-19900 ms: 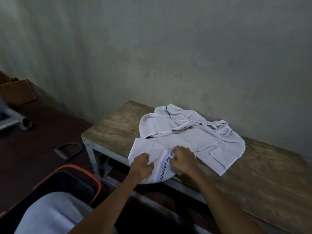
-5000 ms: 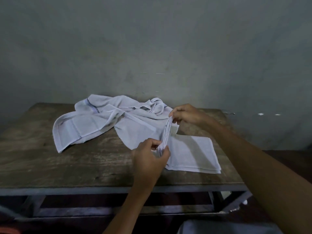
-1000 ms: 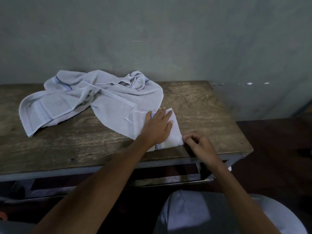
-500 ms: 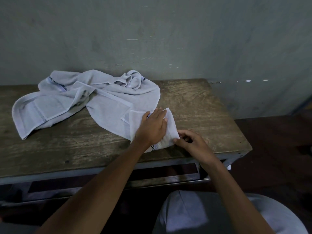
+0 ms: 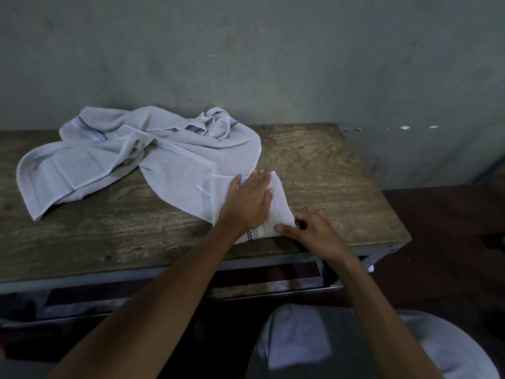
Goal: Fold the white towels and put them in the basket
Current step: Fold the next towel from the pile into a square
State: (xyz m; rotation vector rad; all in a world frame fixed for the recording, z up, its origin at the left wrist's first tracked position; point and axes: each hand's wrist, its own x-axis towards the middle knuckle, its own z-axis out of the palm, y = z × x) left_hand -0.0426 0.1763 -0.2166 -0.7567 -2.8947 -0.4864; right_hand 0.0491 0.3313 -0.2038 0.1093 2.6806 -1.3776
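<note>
A small folded white towel with a dark checked stripe lies near the front right of the wooden table. My left hand rests flat on top of it, palm down, covering most of it. My right hand sits at the towel's near right corner, fingers curled and pinching its edge. Behind and to the left, a heap of unfolded white towels spreads across the table, one flap reaching under the folded towel. No basket is in view.
A grey wall stands directly behind the table. The table's metal frame runs along the front edge, with dark floor to the right. My knee in light trousers is at the bottom right.
The right hand has closed in on the folded towel's near right corner. The left hand has stayed pressed on the towel. The view has shifted slightly.
</note>
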